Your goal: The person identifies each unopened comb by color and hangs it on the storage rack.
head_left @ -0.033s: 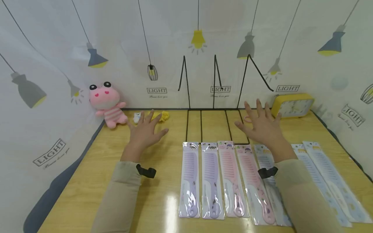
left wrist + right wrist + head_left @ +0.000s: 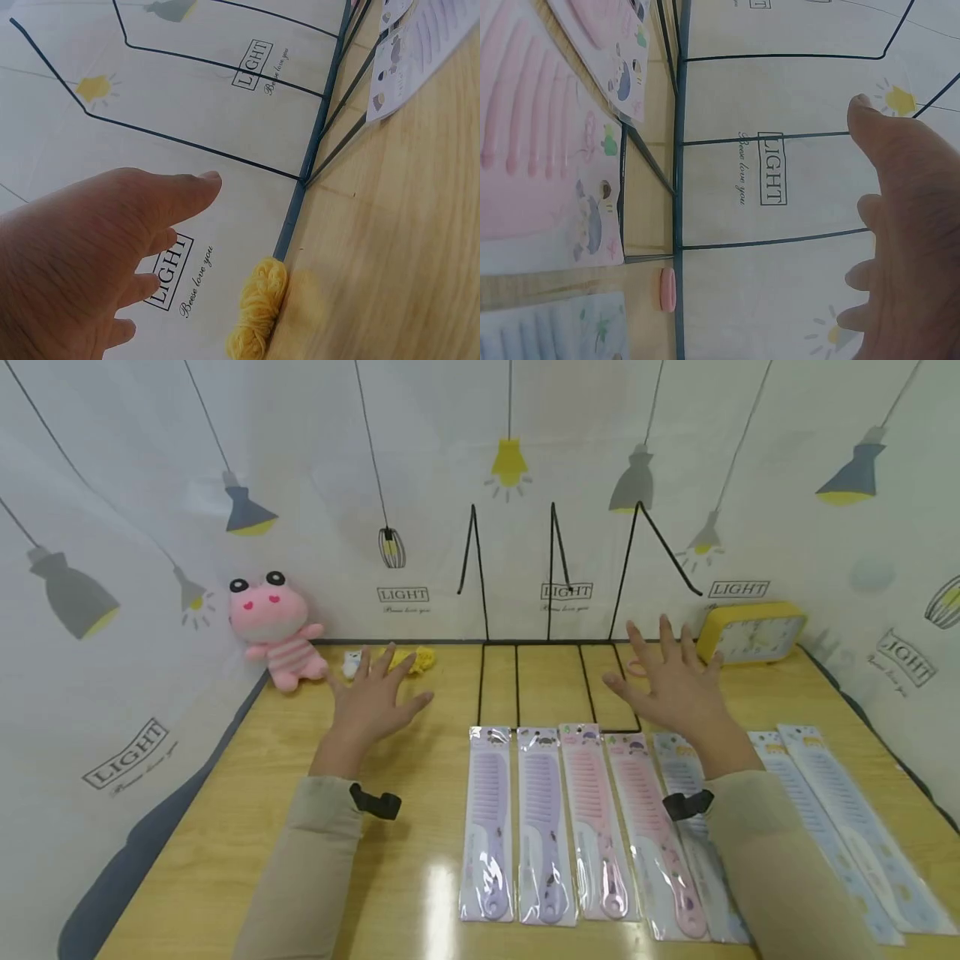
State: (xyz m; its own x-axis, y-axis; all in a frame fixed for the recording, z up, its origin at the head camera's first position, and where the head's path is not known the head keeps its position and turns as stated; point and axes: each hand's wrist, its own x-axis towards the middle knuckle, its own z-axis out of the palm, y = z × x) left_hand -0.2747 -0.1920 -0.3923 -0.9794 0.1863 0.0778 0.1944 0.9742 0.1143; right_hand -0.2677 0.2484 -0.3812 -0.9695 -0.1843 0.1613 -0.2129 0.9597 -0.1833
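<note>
My left hand is held over the left of the table with fingers spread, holding nothing. Beyond its fingertips lies a bundle of yellow yarn. My right hand, also spread and holding nothing, hovers above the far ends of the packaged combs. Two purple combs, two pink combs and blue combs lie side by side in clear packets. The right forearm hides part of the blue ones. Behind them stands a black wire rack with bent upright prongs, its base flat on the table.
A pink plush toy sits at the back left, with a small white figure near it. At the back right stands a yellow clock. A small pink ring-like item lies beside the rack. Lamp-printed cloth encloses the table's back and sides.
</note>
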